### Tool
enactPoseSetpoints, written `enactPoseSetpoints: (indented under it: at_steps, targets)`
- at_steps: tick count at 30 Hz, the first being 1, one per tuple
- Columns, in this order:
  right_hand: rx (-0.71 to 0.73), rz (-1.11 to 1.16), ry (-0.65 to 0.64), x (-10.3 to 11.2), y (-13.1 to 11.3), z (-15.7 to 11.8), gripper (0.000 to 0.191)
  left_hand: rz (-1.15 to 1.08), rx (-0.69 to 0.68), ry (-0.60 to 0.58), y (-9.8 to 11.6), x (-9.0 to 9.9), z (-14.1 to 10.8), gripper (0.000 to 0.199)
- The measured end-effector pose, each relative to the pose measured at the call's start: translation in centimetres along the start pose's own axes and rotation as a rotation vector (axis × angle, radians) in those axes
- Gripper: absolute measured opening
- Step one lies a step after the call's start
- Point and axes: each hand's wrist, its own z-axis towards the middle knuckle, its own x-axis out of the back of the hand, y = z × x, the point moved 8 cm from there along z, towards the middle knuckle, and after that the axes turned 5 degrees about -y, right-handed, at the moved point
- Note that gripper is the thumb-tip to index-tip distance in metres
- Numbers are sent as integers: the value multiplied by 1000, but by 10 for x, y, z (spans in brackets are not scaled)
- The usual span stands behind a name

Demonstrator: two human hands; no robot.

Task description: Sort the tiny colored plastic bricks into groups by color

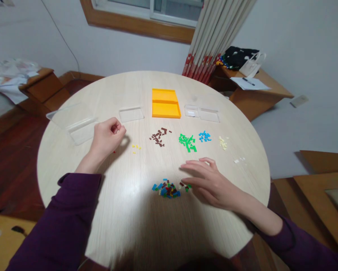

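Note:
My left hand (pixel 107 136) is held above the left part of the round table, its fingers closed in a pinch; whatever it holds is hidden. A speck of red shows by its wrist, and several yellow bricks (pixel 136 147) lie to its right. My right hand (pixel 210 182) has its fingers stretched and apart, with nothing seen in it. Its fingertips hover beside a mixed pile of small toy bricks (pixel 169 189) in several colours. Farther back lie sorted groups: brown bricks (pixel 157 138), green bricks (pixel 187 142), blue bricks (pixel 204 136), cream bricks (pixel 222 143) and white bricks (pixel 237 161).
An opened yellow box (pixel 166 102) stands at the back of the table (pixel 124 210). Clear plastic boxes flank it: one tray (pixel 131 114) left, a two-part one (pixel 202 113) right. A larger clear box (pixel 82 130) lies behind my left hand. A desk (pixel 253 99) stands beyond.

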Motion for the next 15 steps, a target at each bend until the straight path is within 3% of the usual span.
enactPoseSetpoints:
  at_steps: [5,10,15]
  targets:
    - [25,25,-38,-8,-7,-7,36,3,7,-6,0,-1,-1,16]
    - [-13,17,-28,-20,6,2,40,-5,15,-8,0,-1,-1,16]
    - [-50,-27,57,-10,19,7,42,-2,3,7,1,2,-1,16]
